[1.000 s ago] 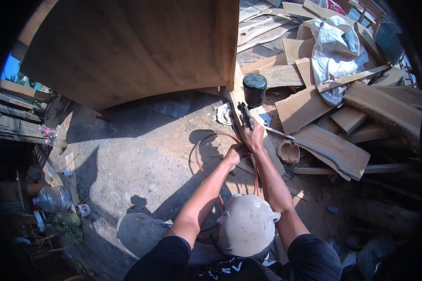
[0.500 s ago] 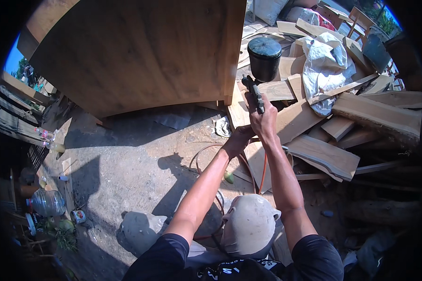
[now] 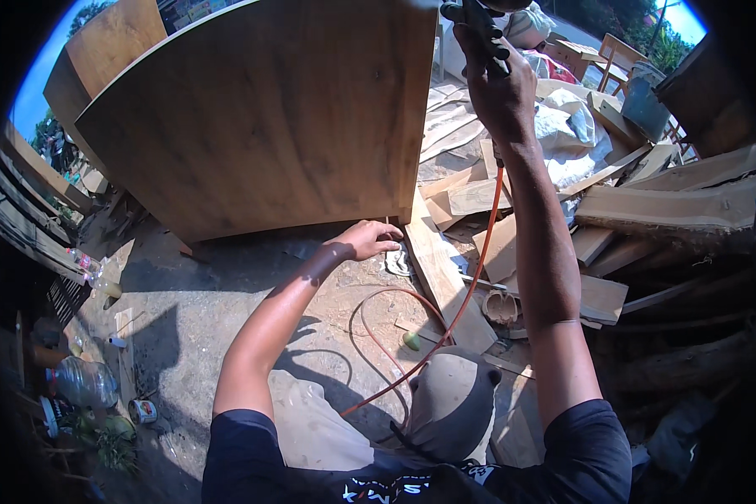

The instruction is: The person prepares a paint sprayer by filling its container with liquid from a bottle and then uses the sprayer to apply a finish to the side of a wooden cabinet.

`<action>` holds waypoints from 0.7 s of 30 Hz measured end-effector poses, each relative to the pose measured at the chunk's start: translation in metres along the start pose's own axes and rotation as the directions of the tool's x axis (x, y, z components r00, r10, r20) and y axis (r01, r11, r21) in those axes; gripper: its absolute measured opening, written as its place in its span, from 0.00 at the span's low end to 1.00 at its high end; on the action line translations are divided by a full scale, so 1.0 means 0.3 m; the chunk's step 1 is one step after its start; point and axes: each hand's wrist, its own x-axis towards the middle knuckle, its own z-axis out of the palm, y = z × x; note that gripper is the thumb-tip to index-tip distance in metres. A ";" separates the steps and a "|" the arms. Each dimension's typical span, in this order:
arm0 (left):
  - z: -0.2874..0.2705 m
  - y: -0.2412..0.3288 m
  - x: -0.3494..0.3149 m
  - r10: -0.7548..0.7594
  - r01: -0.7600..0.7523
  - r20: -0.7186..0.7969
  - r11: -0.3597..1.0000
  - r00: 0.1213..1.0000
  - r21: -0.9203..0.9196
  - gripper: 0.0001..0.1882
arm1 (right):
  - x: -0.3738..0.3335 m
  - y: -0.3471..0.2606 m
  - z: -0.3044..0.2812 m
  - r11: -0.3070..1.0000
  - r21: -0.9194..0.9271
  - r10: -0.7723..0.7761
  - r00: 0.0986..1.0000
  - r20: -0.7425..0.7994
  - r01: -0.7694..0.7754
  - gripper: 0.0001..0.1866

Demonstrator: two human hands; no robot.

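My right hand (image 3: 504,97) is raised at the top edge, closed round the handle of a black spray gun (image 3: 485,34). Part of the gun's dark cup is cut off by the picture's edge. From its handle an orange air hose (image 3: 484,252) hangs down and loops on the ground. My left hand (image 3: 368,240) is stretched out low in front of the large brown wooden panel (image 3: 260,126), near its bottom right corner. Its fingers are apart and slightly bent, holding nothing. Beside those fingers lies a crumpled white cloth (image 3: 397,260).
Loose boards (image 3: 664,206) and offcuts are heaped on the right, with a white sack (image 3: 571,139) among them. Along the left stand a clear plastic jug (image 3: 84,382), a small tin (image 3: 143,411) and bottles (image 3: 105,284). A green fruit (image 3: 411,340) lies by the hose.
My right hand has lifted the spray gun upward and away, toward the panel's upper right edge. My left hand has come away from the right wrist and moved left, its fingers now apart.
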 end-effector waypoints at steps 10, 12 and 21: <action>-0.044 0.095 -0.652 -0.211 0.204 0.089 0.976 0.974 0.077 0.31 | -0.286 0.092 0.111 0.959 -0.091 0.281 0.933 0.226 -0.267 0.24; -0.076 0.184 -0.739 -0.252 0.252 0.029 0.968 0.967 -0.002 0.31 | -0.445 0.110 0.126 0.924 -0.044 0.378 0.884 0.276 -0.381 0.24; -0.085 0.464 -0.892 -0.223 0.226 -0.033 0.968 0.974 0.110 0.32 | -1.100 0.340 0.234 0.835 -0.128 0.540 0.757 0.367 -0.534 0.18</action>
